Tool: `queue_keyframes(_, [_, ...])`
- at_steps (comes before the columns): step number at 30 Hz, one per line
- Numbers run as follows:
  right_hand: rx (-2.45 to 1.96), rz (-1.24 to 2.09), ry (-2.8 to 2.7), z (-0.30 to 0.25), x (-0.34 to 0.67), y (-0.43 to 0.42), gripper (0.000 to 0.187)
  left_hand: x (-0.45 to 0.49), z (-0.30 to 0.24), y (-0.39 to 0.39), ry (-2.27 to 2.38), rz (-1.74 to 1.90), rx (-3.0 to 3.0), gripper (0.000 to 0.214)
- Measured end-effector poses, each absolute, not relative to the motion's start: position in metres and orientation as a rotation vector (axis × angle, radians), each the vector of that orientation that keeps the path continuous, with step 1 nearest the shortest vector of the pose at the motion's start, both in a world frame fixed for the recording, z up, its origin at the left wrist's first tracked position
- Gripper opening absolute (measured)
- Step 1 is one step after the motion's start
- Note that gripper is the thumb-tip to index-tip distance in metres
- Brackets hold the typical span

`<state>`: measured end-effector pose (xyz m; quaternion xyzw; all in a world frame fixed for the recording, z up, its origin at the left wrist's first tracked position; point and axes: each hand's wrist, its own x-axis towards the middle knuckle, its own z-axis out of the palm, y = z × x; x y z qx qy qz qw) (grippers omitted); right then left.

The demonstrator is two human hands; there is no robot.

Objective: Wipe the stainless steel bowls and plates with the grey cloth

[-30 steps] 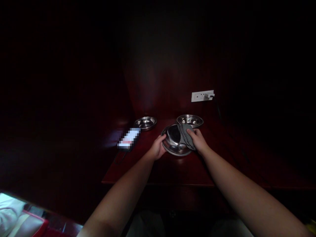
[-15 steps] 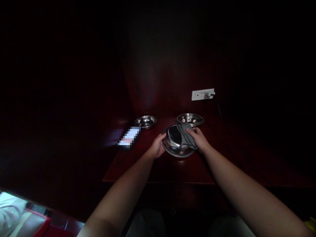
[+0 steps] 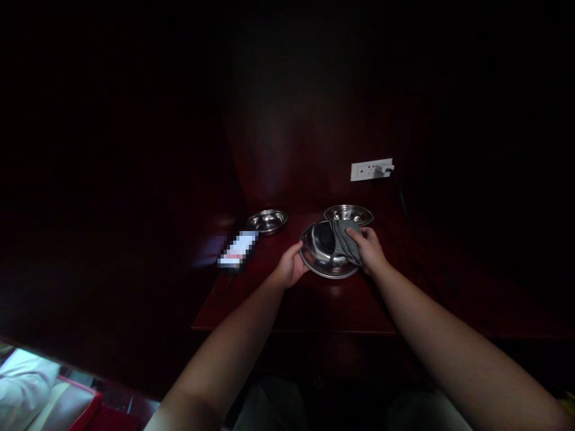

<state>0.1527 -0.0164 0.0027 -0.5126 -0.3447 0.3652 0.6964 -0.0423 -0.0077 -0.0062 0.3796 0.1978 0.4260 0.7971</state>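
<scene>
The left hand (image 3: 293,267) is closed firmly on the rim of an upturned steel bowl (image 3: 321,256) at 9 o'clock, over the dark red table (image 3: 323,308); the right hand (image 3: 371,248) clasps a grey cloth (image 3: 344,246) against the bowl's 3 o'clock side; from that bowl, 1 upright metal dish (image 3: 268,222) sits at 10 o'clock, a 2nd dish (image 3: 348,214) at 1 o'clock, a lit phone (image 3: 238,249) at 9 o'clock.

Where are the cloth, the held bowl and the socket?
Cloth (image 3: 344,245): head view, on the middle of its gray fabric.
Held bowl (image 3: 320,256): head view, on its shiny outer side.
Socket (image 3: 365,172): head view, on its white front plate.
</scene>
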Motion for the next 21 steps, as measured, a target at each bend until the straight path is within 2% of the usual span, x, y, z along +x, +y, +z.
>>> queue_keyframes(11, [-1.233,0.774,-0.905,-0.0047,0.1567,-0.0126,0.045,-0.037,-0.0049,-0.0136,0.515,1.009,0.853,0.03])
queue_keyframes(21, [-1.234,0.908,-0.953,-0.0055,0.1549,-0.0184,0.038,-0.0371,-0.0072,-0.0116,0.533,1.062,0.806,0.026])
